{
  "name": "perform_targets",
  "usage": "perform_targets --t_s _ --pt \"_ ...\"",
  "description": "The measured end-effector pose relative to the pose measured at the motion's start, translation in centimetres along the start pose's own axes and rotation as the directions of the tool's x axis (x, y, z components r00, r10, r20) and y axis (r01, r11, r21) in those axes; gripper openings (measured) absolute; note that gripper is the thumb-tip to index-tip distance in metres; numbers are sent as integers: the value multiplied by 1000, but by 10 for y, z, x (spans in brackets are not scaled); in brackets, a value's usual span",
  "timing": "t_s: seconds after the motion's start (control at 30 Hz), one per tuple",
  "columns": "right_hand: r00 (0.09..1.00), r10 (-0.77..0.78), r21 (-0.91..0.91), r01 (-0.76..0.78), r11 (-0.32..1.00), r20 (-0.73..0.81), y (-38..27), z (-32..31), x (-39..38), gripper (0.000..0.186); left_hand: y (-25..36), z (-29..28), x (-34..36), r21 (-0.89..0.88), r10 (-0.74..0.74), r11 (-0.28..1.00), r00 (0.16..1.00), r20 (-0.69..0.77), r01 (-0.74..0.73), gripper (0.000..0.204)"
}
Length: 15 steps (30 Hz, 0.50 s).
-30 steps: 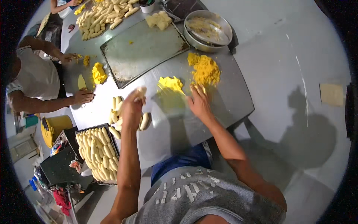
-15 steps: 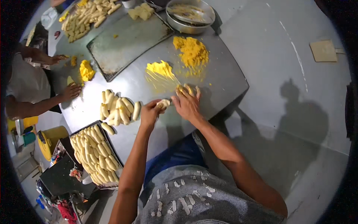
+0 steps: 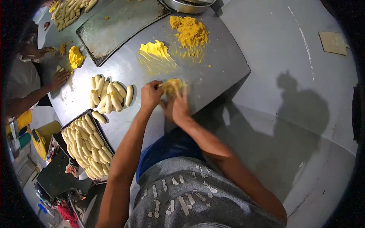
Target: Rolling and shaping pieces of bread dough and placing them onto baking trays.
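My left hand (image 3: 151,94) pinches the edge of a small flat piece of dough (image 3: 163,86) near the table's front edge. Close beside it, my right hand (image 3: 178,108) is smeared by motion, with its fingers at the dough. Yellow stuff shows at the fingertips, but whether they grip anything is hidden by the blur. Beyond my hands lies a smeared mound of smooth yellow paste (image 3: 156,50), with a crumbly orange-yellow heap (image 3: 190,32) to its right. Left of my hands is a loose pile of pale dough rolls (image 3: 110,94).
A dark-edged tray (image 3: 88,131) packed with dough rolls sits at the near left corner. Farther back lie a flat worn baking tray (image 3: 118,28) and a metal bowl (image 3: 186,7). Across the table at left, a co-worker's hand (image 3: 59,79) rests near another yellow paste lump (image 3: 76,57).
My right hand has drawn back from beside the yellow paste to the dough at my left hand. The whole view has shifted, so the table sits higher and farther left.
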State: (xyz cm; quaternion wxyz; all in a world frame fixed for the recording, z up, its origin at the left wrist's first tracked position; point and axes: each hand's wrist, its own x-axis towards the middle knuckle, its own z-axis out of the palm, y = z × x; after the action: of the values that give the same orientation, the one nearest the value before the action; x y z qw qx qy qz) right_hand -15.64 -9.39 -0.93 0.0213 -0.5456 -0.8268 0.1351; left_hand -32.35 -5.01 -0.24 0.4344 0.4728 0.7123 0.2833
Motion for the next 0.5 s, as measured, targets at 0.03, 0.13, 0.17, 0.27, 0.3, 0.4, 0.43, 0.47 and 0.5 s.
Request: perform_targets --t_s 0.03,0.13,0.17,0.27,0.3,0.4,0.43,0.47,0.5 --pt "1000 6 -2 -6 1000 4 -9 5 -1 81 1 -2 0 52 5 999 999 -46 -2 30" --pt "989 -144 48 142 989 30 -12 -10 0 86 -10 -26 -4 0 34 999 998 -49 -34 32" --pt "990 -139 43 138 990 34 2 -12 -1 86 -8 -28 -6 -83 0 997 1000 11 0 33" --pt "983 -3 42 11 999 -186 37 -21 -5 86 1 -25 -6 -101 -12 995 1000 23 15 34" --pt "981 -7 37 14 999 -195 51 -29 -6 86 4 -25 -3 -163 -63 984 997 44 69 34" --pt "990 125 -108 -132 985 -70 76 -60 -14 78 -1 -22 -6 -135 -29 990 1000 -7 28 34" --pt "989 122 -115 -131 985 -86 87 -70 -5 78 3 -20 -8 -150 -34 988 999 -25 30 33" --pt "984 140 -84 -149 985 -108 95 -81 8 70 -11 -20 -8 -116 -55 992 998 -35 50 33" --pt "978 166 -51 -174 983 -126 106 -87 22 63 -16 -19 -10 -77 -10 997 997 -75 4 33"
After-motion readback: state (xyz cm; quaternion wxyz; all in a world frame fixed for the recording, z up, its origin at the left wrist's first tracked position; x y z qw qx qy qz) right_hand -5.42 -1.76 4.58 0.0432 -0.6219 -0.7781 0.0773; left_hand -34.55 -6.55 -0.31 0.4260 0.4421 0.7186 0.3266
